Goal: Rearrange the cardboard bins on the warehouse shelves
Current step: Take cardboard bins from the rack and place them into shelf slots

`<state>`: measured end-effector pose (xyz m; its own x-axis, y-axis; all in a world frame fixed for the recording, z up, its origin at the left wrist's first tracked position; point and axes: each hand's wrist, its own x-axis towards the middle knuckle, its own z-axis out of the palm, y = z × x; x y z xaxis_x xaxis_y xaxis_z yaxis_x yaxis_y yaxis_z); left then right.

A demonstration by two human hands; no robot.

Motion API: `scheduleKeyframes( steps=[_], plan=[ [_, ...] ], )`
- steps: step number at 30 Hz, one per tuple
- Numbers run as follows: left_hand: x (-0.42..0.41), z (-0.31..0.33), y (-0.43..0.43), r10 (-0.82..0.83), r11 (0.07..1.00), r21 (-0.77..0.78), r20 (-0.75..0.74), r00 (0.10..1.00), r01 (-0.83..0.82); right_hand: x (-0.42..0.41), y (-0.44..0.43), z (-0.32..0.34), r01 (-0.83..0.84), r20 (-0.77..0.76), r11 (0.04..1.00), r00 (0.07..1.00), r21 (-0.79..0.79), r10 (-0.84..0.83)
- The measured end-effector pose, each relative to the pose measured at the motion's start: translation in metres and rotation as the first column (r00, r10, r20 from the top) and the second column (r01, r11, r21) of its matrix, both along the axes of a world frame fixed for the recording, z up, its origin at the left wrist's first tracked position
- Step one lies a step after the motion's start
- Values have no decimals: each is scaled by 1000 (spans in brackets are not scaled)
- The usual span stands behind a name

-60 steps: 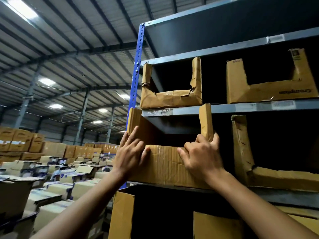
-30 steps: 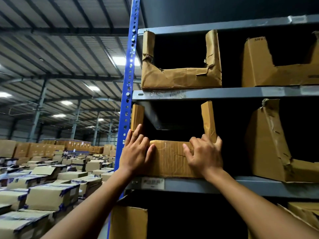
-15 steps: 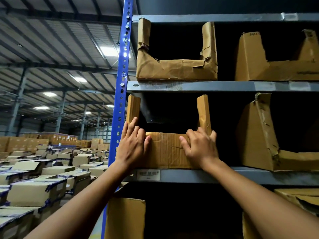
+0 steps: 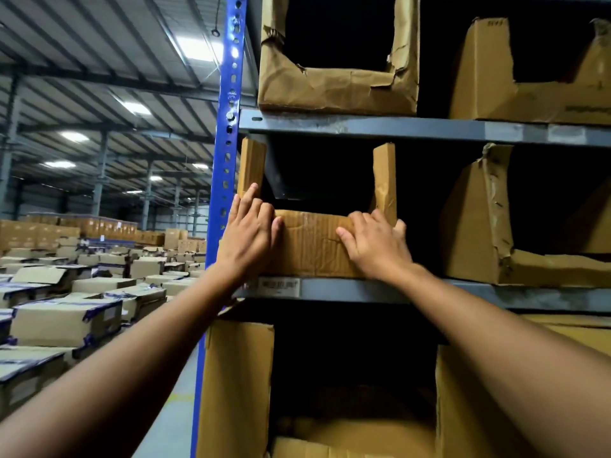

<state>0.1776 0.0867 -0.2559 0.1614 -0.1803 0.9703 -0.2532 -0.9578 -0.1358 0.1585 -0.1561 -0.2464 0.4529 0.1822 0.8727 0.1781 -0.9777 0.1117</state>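
Observation:
A worn cardboard bin (image 4: 310, 249) with a cut-out front sits on the middle shelf (image 4: 363, 290), hard against the blue upright (image 4: 228, 133). My left hand (image 4: 248, 239) lies flat on the bin's front left corner, fingers reaching up its left post. My right hand (image 4: 373, 246) presses on the front right, fingertips at the top edge of the low front wall. Another crumpled bin (image 4: 337, 84) stands on the shelf above, and a torn bin (image 4: 479, 226) sits to the right on the same shelf.
A further bin (image 4: 515, 87) is at the upper right. Below, a tall open carton (image 4: 238, 391) fills the lower bay. To the left, the warehouse floor holds several taped boxes (image 4: 66, 322) and stacked cartons far back.
The bin stuck out past the shelf edge and overlapped the upright; it has slid back onto the shelf. Both hands stayed on its front, and my view has dropped and moved closer.

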Motion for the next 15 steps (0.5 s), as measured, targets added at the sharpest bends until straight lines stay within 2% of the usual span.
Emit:
scheduleKeyframes(
  steps=[5, 7, 11, 15],
  plan=[
    [-22, 2, 6, 72, 995, 74, -148, 986, -62, -30, -11, 11, -166, -212, 985, 962, 46, 172],
    [-40, -11, 5, 84, 994, 77, -136, 987, -74, -46, -15, 6, -245, -169, 968, 953, 54, 251],
    [-89, -51, -15, 14, 999, 51, -57, 998, -11, -86, -30, -21, -411, 26, 910, 912, 58, 410],
    [-131, -113, -46, -54, 999, -5, -53, 997, 54, -125, -35, -98, -502, 136, 855, 863, 133, 486]
  ],
)
